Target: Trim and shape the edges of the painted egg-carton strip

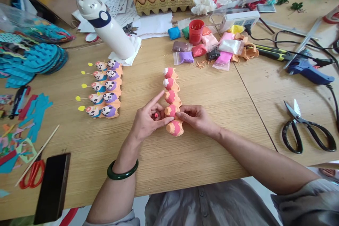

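A row of orange egg-carton cones [171, 99] with pink and white clay tips lies in the middle of the wooden table [212, 120]. My left hand [148, 119] rests beside the row, index finger stretched out, the other fingers curled round a small bit of pink clay [156, 115], thumb against a cone. My right hand [194, 116] pinches the side of the second-nearest cone with its fingertips. A green bangle [122, 173] sits on my left wrist.
To the left lies a finished double row of painted mouse-like cones [106, 90] with yellow-tipped sticks. Bags of coloured clay [212, 49] and a red cup [196, 31] stand behind. Black scissors [304, 130] and a blue glue gun [307, 69] lie right; a phone [52, 187] and red scissors [33, 173] lie left.
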Available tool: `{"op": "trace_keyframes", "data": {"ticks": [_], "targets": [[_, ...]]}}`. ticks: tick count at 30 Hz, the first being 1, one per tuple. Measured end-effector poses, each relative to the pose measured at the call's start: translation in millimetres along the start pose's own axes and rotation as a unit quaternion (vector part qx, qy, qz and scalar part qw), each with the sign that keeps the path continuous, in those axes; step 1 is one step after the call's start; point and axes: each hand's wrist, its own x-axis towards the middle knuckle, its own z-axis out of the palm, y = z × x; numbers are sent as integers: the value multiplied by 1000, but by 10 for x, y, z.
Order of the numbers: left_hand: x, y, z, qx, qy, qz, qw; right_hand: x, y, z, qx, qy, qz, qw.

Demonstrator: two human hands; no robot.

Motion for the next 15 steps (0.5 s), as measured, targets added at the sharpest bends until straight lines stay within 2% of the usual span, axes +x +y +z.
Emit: {"op": "trace_keyframes", "data": {"ticks": [5, 9, 12, 15], "targets": [[3, -23, 16, -1, -5, 14, 1000, -13, 6, 26, 3, 8, -4, 1000], [48, -57, 17, -62, 3, -28, 998, -22, -1, 42, -3, 35, -7, 999], [63, -61, 10, -135, -26, -71, 988, -21, -6, 39, -6, 40, -15, 999], [54, -34, 18, -166, -35, -91, 981, -18, -8, 25, -6, 47, -5, 999]]}}
